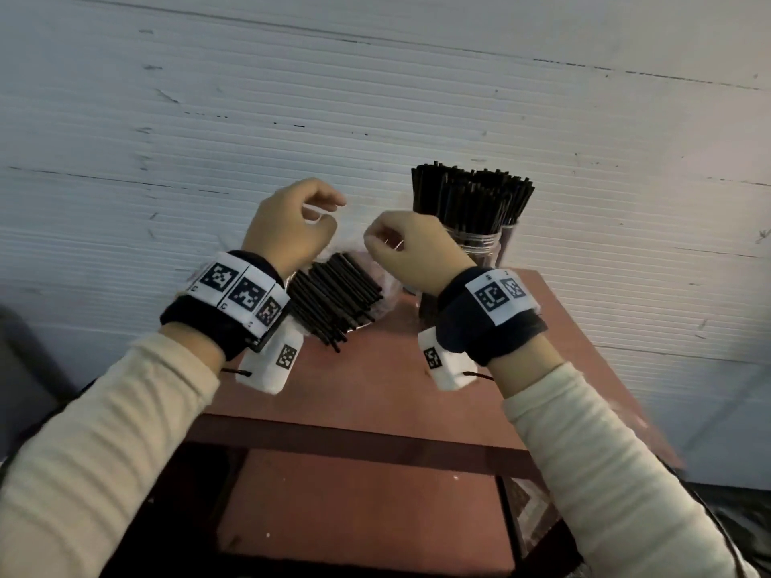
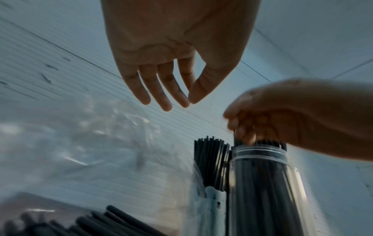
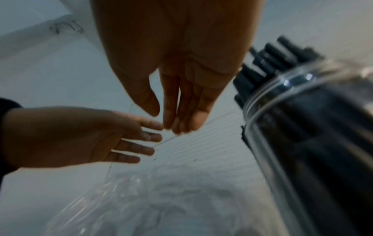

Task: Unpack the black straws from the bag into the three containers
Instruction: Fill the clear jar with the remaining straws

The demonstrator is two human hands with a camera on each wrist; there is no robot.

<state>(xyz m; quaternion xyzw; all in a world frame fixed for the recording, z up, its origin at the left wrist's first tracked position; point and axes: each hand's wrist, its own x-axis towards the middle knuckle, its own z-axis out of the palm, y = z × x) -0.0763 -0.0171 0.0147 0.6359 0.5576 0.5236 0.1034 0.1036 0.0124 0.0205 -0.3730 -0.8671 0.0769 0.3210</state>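
A clear plastic bag [image 1: 386,285] [image 2: 80,135] [image 3: 161,199] lies on the reddish table [image 1: 375,381], with a heap of black straws [image 1: 333,298] [image 2: 113,223] in it. Right of it stands a clear jar [image 1: 475,244] [image 2: 260,175] [image 3: 302,143] packed with upright black straws [image 1: 471,198]. A second container [image 2: 216,202] with straws stands behind it. My left hand [image 1: 329,208] [image 2: 181,102] hovers above the bag, fingers loose, thumb tip near the forefinger, nothing visible in it. My right hand [image 1: 375,239] [image 3: 171,126] hangs beside the jar, holding nothing.
A ribbed white wall [image 1: 375,98] rises directly behind the table. The table's near half is bare wood, with a lower shelf [image 1: 354,515] under it. The jars stand at the table's back right corner.
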